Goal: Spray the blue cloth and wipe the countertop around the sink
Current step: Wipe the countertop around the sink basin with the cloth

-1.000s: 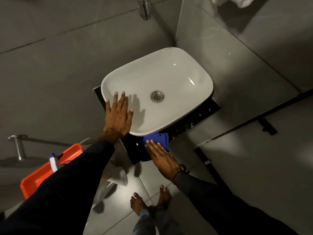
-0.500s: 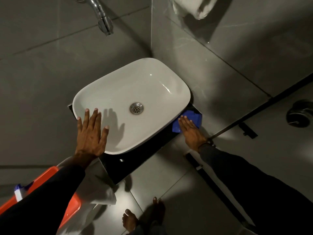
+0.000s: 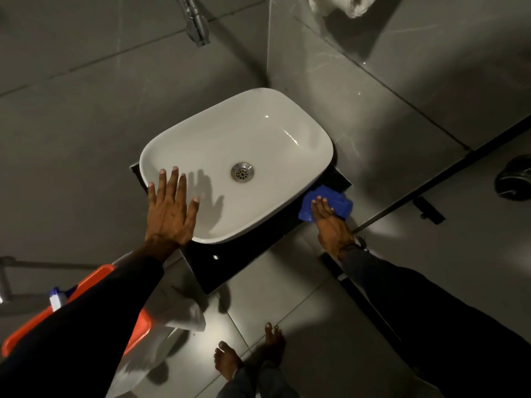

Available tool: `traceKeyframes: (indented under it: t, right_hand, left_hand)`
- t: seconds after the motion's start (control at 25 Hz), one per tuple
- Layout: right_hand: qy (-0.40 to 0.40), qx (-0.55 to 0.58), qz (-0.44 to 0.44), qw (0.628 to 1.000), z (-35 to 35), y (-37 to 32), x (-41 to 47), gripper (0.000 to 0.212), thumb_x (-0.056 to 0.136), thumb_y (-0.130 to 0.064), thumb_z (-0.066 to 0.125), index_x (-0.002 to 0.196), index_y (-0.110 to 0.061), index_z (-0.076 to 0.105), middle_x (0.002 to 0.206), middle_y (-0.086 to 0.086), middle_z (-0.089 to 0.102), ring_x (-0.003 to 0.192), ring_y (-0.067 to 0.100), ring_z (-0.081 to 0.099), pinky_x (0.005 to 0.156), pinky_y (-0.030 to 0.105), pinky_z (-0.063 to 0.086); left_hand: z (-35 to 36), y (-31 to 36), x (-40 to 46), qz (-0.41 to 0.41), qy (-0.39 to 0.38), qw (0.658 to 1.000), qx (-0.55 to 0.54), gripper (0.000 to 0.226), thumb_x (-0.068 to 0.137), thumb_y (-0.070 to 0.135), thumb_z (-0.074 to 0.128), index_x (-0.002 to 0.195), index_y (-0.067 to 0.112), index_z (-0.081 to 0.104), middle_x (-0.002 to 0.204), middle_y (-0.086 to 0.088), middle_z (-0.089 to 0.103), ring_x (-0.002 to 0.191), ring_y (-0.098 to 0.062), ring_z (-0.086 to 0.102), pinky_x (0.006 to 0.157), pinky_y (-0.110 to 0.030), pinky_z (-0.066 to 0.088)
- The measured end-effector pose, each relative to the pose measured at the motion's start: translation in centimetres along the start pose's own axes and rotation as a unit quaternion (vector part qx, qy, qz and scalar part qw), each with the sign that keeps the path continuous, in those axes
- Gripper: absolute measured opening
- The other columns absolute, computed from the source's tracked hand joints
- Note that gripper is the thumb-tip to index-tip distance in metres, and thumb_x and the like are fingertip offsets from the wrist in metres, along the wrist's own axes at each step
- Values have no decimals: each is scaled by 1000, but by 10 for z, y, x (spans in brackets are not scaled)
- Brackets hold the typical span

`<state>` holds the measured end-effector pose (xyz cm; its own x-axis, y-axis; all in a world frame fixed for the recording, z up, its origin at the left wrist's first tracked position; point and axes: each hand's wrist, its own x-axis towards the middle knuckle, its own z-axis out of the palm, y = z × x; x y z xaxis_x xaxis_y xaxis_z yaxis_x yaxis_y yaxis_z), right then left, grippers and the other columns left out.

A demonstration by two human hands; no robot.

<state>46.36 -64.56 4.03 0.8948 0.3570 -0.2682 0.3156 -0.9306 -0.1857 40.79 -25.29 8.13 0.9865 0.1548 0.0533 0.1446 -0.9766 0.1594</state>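
Note:
A white oval sink (image 3: 258,130) sits on a small black countertop (image 3: 238,262). My left hand (image 3: 171,211) lies flat with fingers spread on the sink's near-left rim and holds nothing. My right hand (image 3: 330,225) presses the crumpled blue cloth (image 3: 333,199) onto the black countertop at the sink's right side, fingers flat on top of it. Part of the cloth is hidden under my fingers. A spray bottle's white and blue top (image 3: 56,300) pokes out beside my left sleeve, near the orange tub (image 3: 94,280).
A chrome tap (image 3: 195,21) juts from the grey tiled wall above the sink. A paper roll (image 3: 342,5) hangs top right. White cloth (image 3: 184,314) lies under the counter's left end. My bare feet (image 3: 247,354) stand on the tiled floor. A dark round fixture (image 3: 514,182) sits far right.
My right hand has slid the blue cloth along the countertop from the sink's front to its right side. My left hand has stayed on the sink rim.

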Motion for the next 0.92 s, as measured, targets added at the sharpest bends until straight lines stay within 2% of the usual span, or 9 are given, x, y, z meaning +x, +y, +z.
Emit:
traceKeyframes:
  t: [0.16,0.36,0.4,0.52,0.56,0.68,0.76,0.84,0.92]
  right_hand:
    - [-17,4,-84,996,29,-72,-40,76,93,5,37,159,-4,0,170,16,-3,158,30,-1,130,34,-1]
    - [-27,-12,-173,984,70,-173,-76,84,89,7,40,159,-6,-5,169,16,-8,158,31,-7,127,37,-8]
    - [-27,-17,-192,981,76,-188,-82,84,89,6,41,159,-6,-4,169,16,-7,158,31,-7,126,37,-10]
    - [-34,-12,-242,970,86,-210,-92,83,91,0,48,160,-7,3,170,14,-2,158,30,-3,120,36,-15]
    - [-37,5,-249,968,86,-211,-92,80,92,-4,50,160,-8,8,170,14,4,158,30,1,121,35,-12]
    - [-19,171,-185,968,69,-202,-86,57,94,-10,53,150,-10,43,157,12,43,146,27,42,120,28,25]
    - [54,282,-55,956,58,-196,-82,36,93,-12,59,129,-14,61,131,9,63,117,22,63,103,29,53]
    - [112,368,98,918,53,-193,-80,30,86,-16,73,113,-12,61,113,8,66,99,22,67,83,33,60]
    - [46,462,228,856,52,-195,-77,46,78,-19,83,115,-6,60,113,12,69,99,27,70,81,35,60]
  left_hand:
    - [-11,14,-9,-61,-3,995,-84,73,100,51,21,159,7,18,170,-13,10,158,-33,5,128,-53,7]
    - [9,-4,-91,-206,-8,938,-280,64,104,45,32,155,5,28,163,-19,29,152,-33,26,125,-42,21]
    - [19,-8,-111,-264,-63,903,-332,61,104,46,32,148,4,39,153,-22,43,145,-36,39,118,-41,31]
    - [34,2,-151,-465,-186,669,-549,43,101,48,44,114,11,60,108,-17,67,98,-37,67,93,-41,46]
    - [35,7,-161,-467,-219,633,-577,43,98,49,49,111,11,63,103,-15,69,91,-32,66,91,-41,48]
    - [38,20,-180,-394,-240,628,-627,32,90,40,66,93,8,65,89,-18,61,83,-30,57,75,-34,50]
    - [32,30,-183,-368,-228,640,-635,27,87,32,73,84,7,64,77,-15,55,70,-25,52,65,-30,46]
    - [32,41,-181,-391,-218,645,-619,30,86,28,75,96,1,66,78,-8,60,68,-17,57,63,-26,48]
    - [33,48,-180,-412,-203,652,-603,41,87,22,75,112,-8,62,83,-9,62,65,-14,57,55,-21,48]
